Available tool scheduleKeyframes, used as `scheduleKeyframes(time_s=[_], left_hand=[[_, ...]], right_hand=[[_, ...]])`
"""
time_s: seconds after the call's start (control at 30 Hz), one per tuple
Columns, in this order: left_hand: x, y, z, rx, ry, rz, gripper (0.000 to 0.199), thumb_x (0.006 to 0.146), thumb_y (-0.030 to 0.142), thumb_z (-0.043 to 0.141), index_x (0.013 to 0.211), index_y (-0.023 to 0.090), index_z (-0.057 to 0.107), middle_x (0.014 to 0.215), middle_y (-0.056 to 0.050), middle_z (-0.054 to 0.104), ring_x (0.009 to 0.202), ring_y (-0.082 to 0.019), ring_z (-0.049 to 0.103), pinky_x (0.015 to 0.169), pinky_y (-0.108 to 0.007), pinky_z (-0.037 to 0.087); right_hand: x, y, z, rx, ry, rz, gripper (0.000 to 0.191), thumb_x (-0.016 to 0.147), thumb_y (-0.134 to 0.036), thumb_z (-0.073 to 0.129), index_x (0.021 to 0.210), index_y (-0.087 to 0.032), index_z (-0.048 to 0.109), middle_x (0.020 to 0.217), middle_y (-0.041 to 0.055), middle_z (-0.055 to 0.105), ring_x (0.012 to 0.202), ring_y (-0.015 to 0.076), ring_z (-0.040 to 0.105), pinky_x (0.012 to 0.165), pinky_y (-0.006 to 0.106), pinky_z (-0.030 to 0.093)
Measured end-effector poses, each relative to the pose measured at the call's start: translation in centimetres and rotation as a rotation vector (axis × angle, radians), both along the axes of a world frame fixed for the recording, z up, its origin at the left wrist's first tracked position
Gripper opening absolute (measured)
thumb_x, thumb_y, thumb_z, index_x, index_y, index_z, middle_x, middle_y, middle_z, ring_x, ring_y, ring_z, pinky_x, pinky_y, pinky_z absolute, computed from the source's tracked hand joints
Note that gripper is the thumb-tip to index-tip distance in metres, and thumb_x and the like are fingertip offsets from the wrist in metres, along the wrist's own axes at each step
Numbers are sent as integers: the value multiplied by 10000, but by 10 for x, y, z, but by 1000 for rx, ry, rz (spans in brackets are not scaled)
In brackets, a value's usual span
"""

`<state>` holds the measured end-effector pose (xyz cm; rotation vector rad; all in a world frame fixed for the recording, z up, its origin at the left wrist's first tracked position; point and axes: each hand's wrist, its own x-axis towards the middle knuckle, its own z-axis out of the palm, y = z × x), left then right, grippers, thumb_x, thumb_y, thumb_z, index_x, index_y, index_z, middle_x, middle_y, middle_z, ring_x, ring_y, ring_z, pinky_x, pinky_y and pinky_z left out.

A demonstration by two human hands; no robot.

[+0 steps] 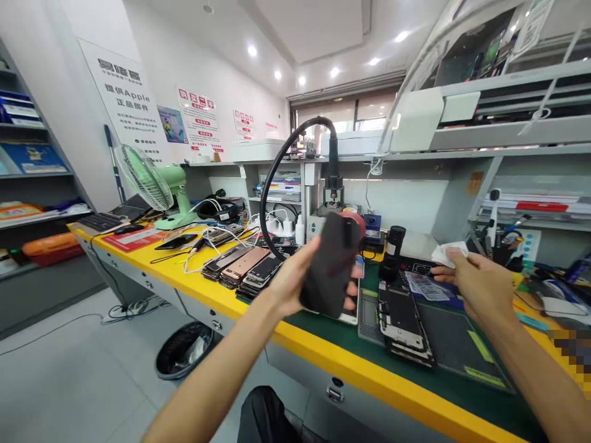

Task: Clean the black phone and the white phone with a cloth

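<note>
My left hand [295, 278] grips a dark smartphone [329, 267], held tilted above the front of the bench; its fingertips show at the phone's right edge. My right hand [484, 280] pinches a small white wipe [449, 252] over the right side of the bench, apart from the phone. Below and between the hands lies a stack of phone screens [404, 323] on a green mat [318, 323]. A pale-edged flat device, mostly hidden, lies under the held phone.
More stacked phone parts [247, 264] lie left of my hand. A black hose [265, 184] arches behind the phone. A black cylinder [392, 252] stands at the back. A green fan [173, 191] is at far left, and a waste bin [184, 351] stands on the floor.
</note>
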<state>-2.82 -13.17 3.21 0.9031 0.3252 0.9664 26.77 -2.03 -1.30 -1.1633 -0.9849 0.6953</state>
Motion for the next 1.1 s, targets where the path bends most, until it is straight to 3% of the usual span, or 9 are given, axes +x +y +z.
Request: scheduleKeyframes(time_s=[0.13, 0.23, 0.27, 0.37, 0.43, 0.53, 0.7, 0.87, 1.1], left_hand=[[-74, -42, 6, -43, 325, 414, 507, 929, 543, 452, 1169, 146, 656, 1042, -159, 702, 766, -267, 679, 658, -420, 578], [-132, -43, 9, -61, 756, 811, 510, 829, 600, 583, 1065, 152, 646, 991, -137, 707, 726, -250, 672, 630, -389, 578], [-148, -38, 9, -36, 959, 884, 553, 799, 623, 613, 1099, 158, 620, 1007, -127, 705, 762, -256, 678, 653, -386, 578], [-180, -17, 9, 94, 1736, 951, 745, 777, 745, 522, 1233, 158, 570, 1050, -158, 706, 901, -332, 687, 714, -409, 553], [-185, 0, 7, 230, 2208, 907, 809, 789, 785, 421, 1258, 141, 563, 1091, -192, 701, 994, -361, 673, 808, -432, 522], [-176, 22, 2, 319, 2336, 882, 910, 699, 859, 442, 1227, 131, 574, 1087, -237, 696, 992, -429, 659, 794, -482, 499], [-155, 43, -5, 460, 2385, 865, 883, 696, 870, 427, 1144, 127, 591, 1079, -238, 695, 998, -424, 660, 809, -473, 490], [-151, 54, -9, 472, 2404, 813, 892, 709, 834, 468, 1238, 121, 562, 1110, -240, 694, 1022, -417, 663, 809, -456, 496], [-143, 74, -12, 528, 2359, 674, 957, 681, 849, 492, 1385, 200, 500, 1193, -204, 687, 1084, -407, 648, 835, -441, 496]], right_hand=[[-3, -2, -2, 19, -70, 36, 174, 799, -322, 671, 849, -156, 671, 667, 106, 681, 522, 208, 659, 477, 293, 546], [-7, -5, -4, 54, -224, 50, 201, 838, -380, 646, 811, -182, 672, 629, 85, 685, 502, 224, 653, 473, 318, 530], [-9, -7, -4, 59, -280, 41, 211, 851, -388, 633, 786, -191, 669, 607, 76, 679, 491, 227, 648, 472, 323, 521], [-14, -13, -2, 43, -393, 27, 221, 870, -367, 604, 745, -195, 663, 562, 66, 663, 471, 228, 637, 481, 324, 497], [-15, -14, -1, 31, -422, 31, 220, 870, -365, 597, 761, -189, 673, 564, 66, 665, 470, 228, 633, 486, 326, 489], [-11, -11, -5, 22, -440, 33, 225, 860, -385, 597, 781, -194, 685, 569, 56, 670, 480, 231, 633, 493, 333, 491], [2, 2, -13, 10, -429, 30, 216, 853, -379, 600, 768, -195, 678, 556, 52, 672, 490, 234, 634, 502, 347, 507], [3, 3, -13, -13, -437, 14, 232, 872, -362, 603, 734, -187, 665, 534, 40, 664, 455, 213, 615, 487, 324, 480], [2, 5, -15, -23, -431, 15, 194, 872, -343, 609, 792, -181, 682, 552, 31, 668, 489, 215, 640, 491, 315, 500]])
